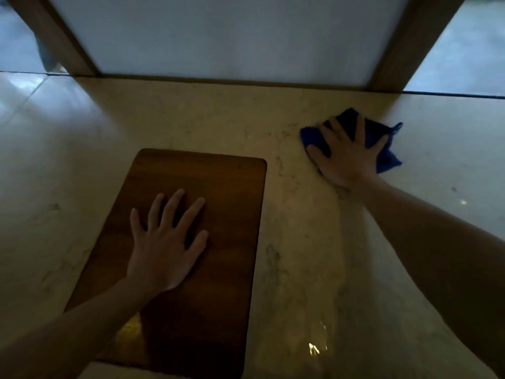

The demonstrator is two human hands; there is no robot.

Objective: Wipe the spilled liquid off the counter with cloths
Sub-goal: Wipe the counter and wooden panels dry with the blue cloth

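My right hand [347,157] is flat on the blue cloth [382,149], fingers spread and straight, pressing it onto the marble counter [191,119] toward the far right, near the back edge under the frosted panel [218,36]. Left hand [164,242] lies flat w/ fingers splayed on the wooden cutting board [218,187], holding nothing, just resting/steadying it.

Handling, as I judge it: the cloth looks soft, light, limp, prob. microfibre, bunched rather than folded. It'll deform under the palm, so no real "grip point" needed; best contact is palm over the middle w/ fingers spread to keep it from rolling up. A small loop/tab sticks out at its far right corner, not useful for wiping. If soaked it'll get heavier and drag more. Counter is polished, so the cloth should slide easily; wet stone could also be slippery for the board.

Orientation: the cloth is crumpled, no clean long axis; roughly it spreads left-right under my hand, one corner pointing away from me, another hanging near-right. My fingers point away and slightly left.

A shiny wet streak [322,310] runs from near my right wrist back toward me, w/ glints at the near edge, so I reckon that's spill still to be wiped. Light is dim; can't tell the streak's exact edges.
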